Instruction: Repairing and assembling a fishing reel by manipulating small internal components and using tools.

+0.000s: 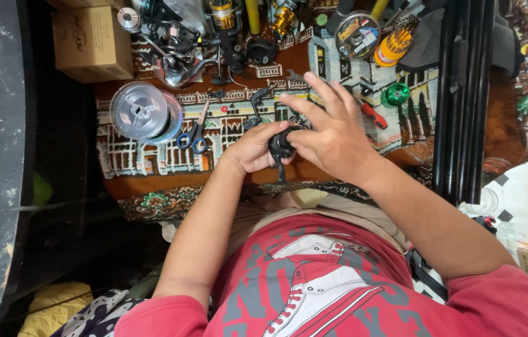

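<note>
Fingers (314,100) of the right hand (332,140) spread wide and fan outward, only the thumb and palm edge resting on the black fishing reel (281,146); the left hand (253,150) closes around the reel body from the other side, thumb on top. The reel sits between both hands, above the front edge of the patterned woven cloth (151,156), close to the person's body.

Items, largest to smallest:
- Patterned woven cloth, brown and pale, covering the work surface.
- Bundle of dark rods (464,93), lying at the right, reaching from near edge to far edge.
- Cardboard box (89,40), far left corner.
- Clear line spool (142,112), left of the hands.
- Black fishing reel, held. Its crank handle (258,103) rises away from the body toward the far side; the foot stem points back toward the person. Long axis seemingly runs near-to-far, though the hands hide much of it.
- Blue-handled scissors (194,134), just beside the spool.
- Green knob (395,95), right of the hands.

Handling note: judged best held steady by the left grip while the right works lightly, keeping small parts over the cloth.
</note>
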